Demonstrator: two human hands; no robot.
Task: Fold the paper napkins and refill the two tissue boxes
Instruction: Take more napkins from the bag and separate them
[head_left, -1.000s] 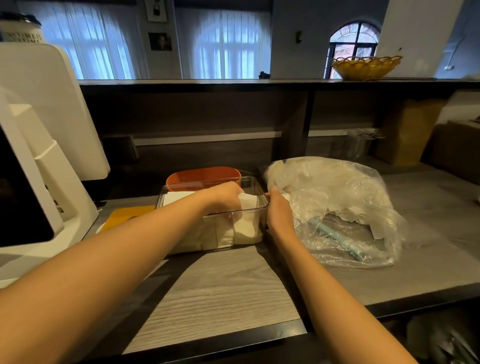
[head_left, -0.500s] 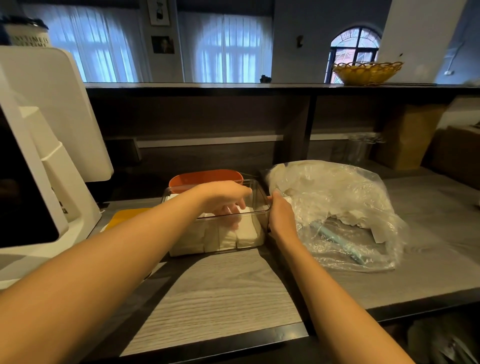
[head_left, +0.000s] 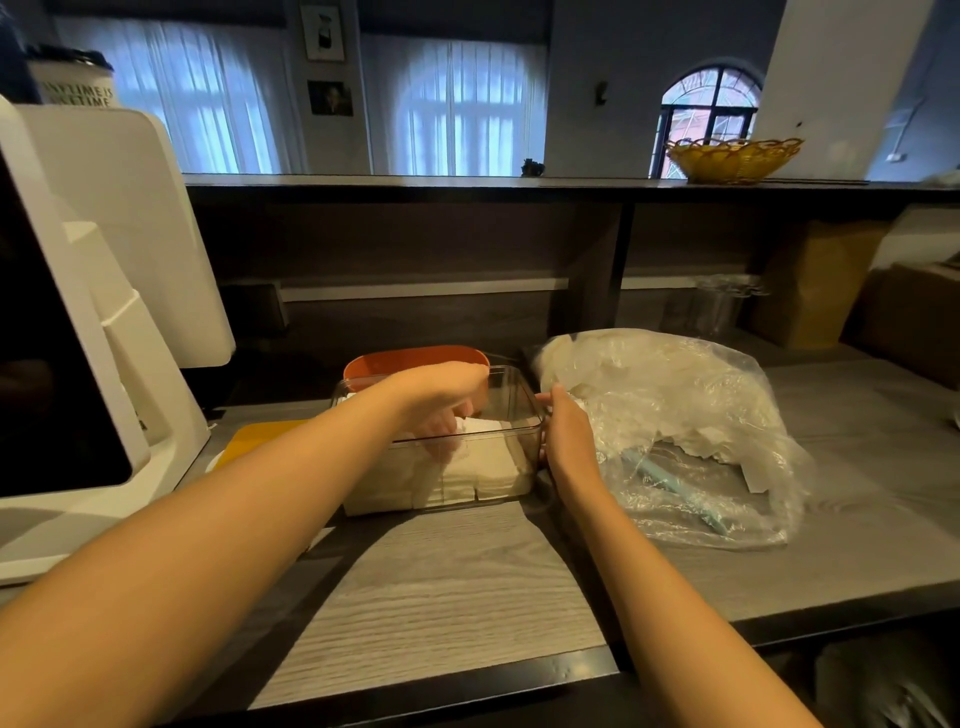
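Note:
A clear plastic tissue box stands on the grey counter, partly filled with folded white napkins. My left hand reaches down into the box from above, its fingers bent onto the napkins; whether it grips one is hidden by the hand. At the box's right end wall, my right hand holds the box with thumb over the rim. An orange tissue box stands right behind the clear one. A crumpled clear plastic bag with loose napkins lies to the right.
A white point-of-sale terminal fills the left side. A yellow flat item lies left of the boxes. A raised dark shelf runs along the back with a yellow basket on it. Brown parcels sit at the far right.
My left hand has pushed the napkins down into the clear box, sinking from the rim to inside it. My right hand stays at the box's right end.

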